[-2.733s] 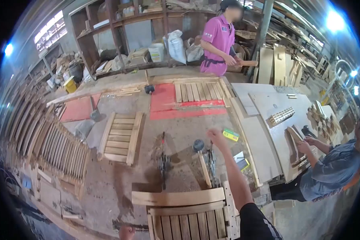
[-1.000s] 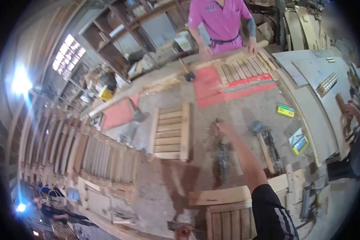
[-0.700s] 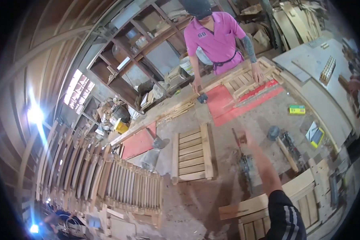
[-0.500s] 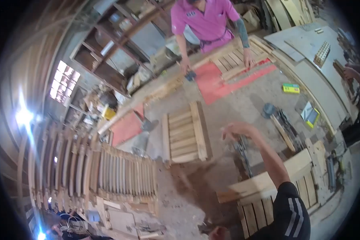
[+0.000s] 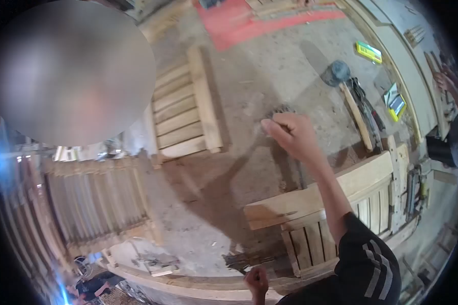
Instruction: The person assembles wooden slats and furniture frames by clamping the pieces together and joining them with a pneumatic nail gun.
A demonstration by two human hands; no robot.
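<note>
Bare bench surface (image 5: 254, 76) is extending between the slatted frame (image 5: 180, 109) at left and the mallet (image 5: 337, 73) at right, reaching toward the red sheet (image 5: 224, 25) at the far side. The right hand (image 5: 292, 134) is obstructing the near middle; its forearm is crossing over the curved board (image 5: 269, 213). Dark metal tools (image 5: 369, 112) are lying beside the mallet, narrowing passage at right. Upright slats (image 5: 99, 198) are blocking the left. The left hand (image 5: 257, 280) is occupying the near edge.
</note>
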